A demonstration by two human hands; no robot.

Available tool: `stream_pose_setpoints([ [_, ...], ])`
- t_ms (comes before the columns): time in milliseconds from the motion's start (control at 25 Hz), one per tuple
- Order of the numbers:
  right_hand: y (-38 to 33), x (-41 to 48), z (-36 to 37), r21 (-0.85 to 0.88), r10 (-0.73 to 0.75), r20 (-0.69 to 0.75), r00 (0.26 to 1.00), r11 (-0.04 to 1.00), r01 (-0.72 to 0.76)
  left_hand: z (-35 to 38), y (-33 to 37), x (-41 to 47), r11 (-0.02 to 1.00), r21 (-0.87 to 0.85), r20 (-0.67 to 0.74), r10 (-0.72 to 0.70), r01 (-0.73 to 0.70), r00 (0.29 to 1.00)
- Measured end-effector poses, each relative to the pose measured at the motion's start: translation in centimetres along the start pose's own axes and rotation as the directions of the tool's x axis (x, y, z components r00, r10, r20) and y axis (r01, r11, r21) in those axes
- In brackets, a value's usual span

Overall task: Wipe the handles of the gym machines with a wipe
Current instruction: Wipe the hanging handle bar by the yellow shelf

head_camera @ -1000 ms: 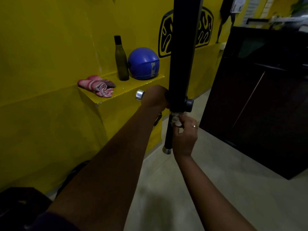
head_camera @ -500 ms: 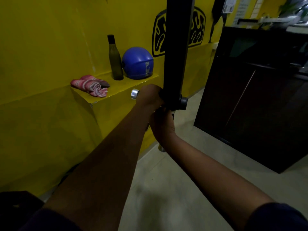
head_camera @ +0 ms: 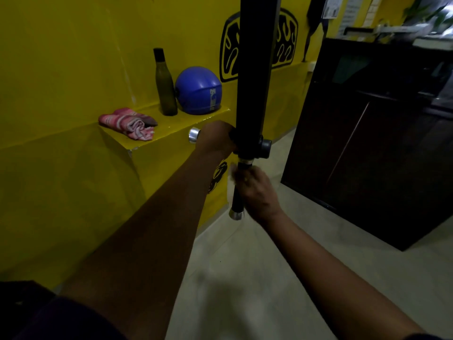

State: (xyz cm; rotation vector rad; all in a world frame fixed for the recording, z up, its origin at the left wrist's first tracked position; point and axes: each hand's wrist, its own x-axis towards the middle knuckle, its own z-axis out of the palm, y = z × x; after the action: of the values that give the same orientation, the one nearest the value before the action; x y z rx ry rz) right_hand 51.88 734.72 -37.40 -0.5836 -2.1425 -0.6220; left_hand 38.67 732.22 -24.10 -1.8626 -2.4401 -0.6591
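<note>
Your right hand [head_camera: 257, 192] is curled round the short black hanging handle with a silver end cap [head_camera: 236, 204], pinching a crumpled white wipe [head_camera: 231, 176] against it. Your left hand [head_camera: 217, 139] grips the silver-capped side handle [head_camera: 194, 138] beside the tall black machine post [head_camera: 255, 69], steadying it. Half a second ago the right hand sat up under the joint; it has since slid down, so the upper stretch looks wiped. The wipe lies at your fingertips, touching the handle, well above the cap.
</note>
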Motion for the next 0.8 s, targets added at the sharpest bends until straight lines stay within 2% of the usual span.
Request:
stream_pose_setpoints([
  [80, -0.3, -0.3, -0.1, 0.076, 0.171, -0.066, 0.983, 0.983, -0.165, 0.1, -0.1, -0.1, 1.000, 0.013, -0.012, 0.013, -0.013, 1.000],
  [200, -4.2, -5.3, 1.0, 0.226, 0.295, 0.099, 0.950, 0.923, -0.310, 0.3, 0.0, -0.1, 0.998, 0.035, -0.007, 0.047, -0.047, 0.999],
  [320, -6.3, -8.0, 1.3, 0.301, 0.414, 0.226, 0.882, 0.831, -0.467, 0.5, -0.2, 0.0, 0.996, 0.050, -0.013, 0.073, -0.072, 0.997],
  [440, -5.0, -5.1, 1.1, 0.373, 0.559, 0.147, 0.816, 0.733, -0.569, 0.5, -0.4, 0.0, 0.997, 0.032, -0.019, 0.075, -0.074, 0.997],
  [480, -4.2, -4.0, 1.0, 0.396, 0.632, 0.110, 0.767, 0.680, -0.617, 0.5, -0.5, 0.0, 0.997, 0.028, -0.022, 0.077, -0.077, 0.997],
  [600, -2.4, -1.6, 0.9, 0.471, 0.845, 0.079, 0.530, 0.436, -0.766, 0.6, -0.7, -0.2, 0.995, 0.012, -0.031, 0.099, -0.098, 0.995],
  [720, -4.4, -2.9, 1.2, 0.465, 0.871, 0.140, 0.471, 0.362, -0.808, 0.5, -0.9, -0.3, 0.993, -0.047, -0.033, 0.111, -0.113, 0.993],
  [800, -6.3, -5.1, 1.9, 0.456, 0.911, 0.207, 0.356, 0.232, -0.859, 0.6, -1.1, -0.3, 0.990, -0.062, -0.026, 0.123, -0.124, 0.992],
])
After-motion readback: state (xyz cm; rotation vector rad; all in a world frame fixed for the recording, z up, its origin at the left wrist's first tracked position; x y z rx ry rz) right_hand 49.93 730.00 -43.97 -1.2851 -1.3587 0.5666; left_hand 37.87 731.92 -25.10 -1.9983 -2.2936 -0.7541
